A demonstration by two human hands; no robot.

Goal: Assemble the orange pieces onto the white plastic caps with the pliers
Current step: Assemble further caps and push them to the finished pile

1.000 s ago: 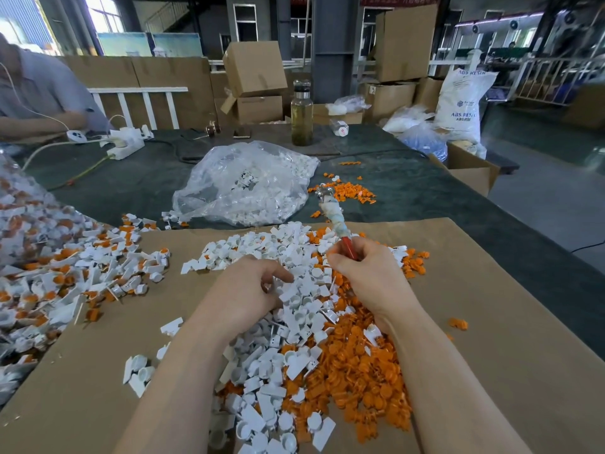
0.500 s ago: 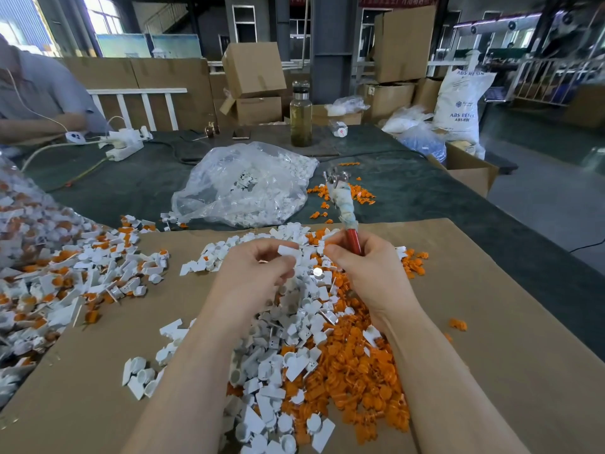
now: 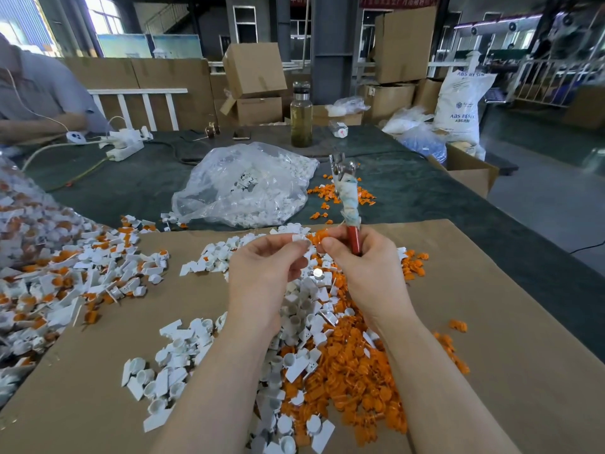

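Observation:
My left hand [image 3: 266, 267] pinches a small white plastic cap [image 3: 299, 238] between thumb and fingers, lifted above the pile. My right hand [image 3: 363, 267] grips the red handles of the pliers [image 3: 347, 198], whose cloth-wrapped shaft and metal jaws point up and away. Its thumb and forefinger also pinch a small orange piece [image 3: 319, 240] right beside the cap. Below both hands lies a heap of loose white caps [image 3: 304, 309] and a heap of orange pieces [image 3: 353, 381] on brown cardboard [image 3: 491, 322].
A pile of caps fitted with orange pieces [image 3: 65, 276] spreads at the left. A clear bag of white caps [image 3: 245, 188] lies behind the cardboard, with scattered orange pieces [image 3: 343, 194], a glass bottle [image 3: 301, 116] and a power strip [image 3: 124, 144] on the green table. A person sits far left.
Both hands have risen out of the pile. My left hand now holds a white cap lifted up, and the pliers have tilted more upright as the hands came together.

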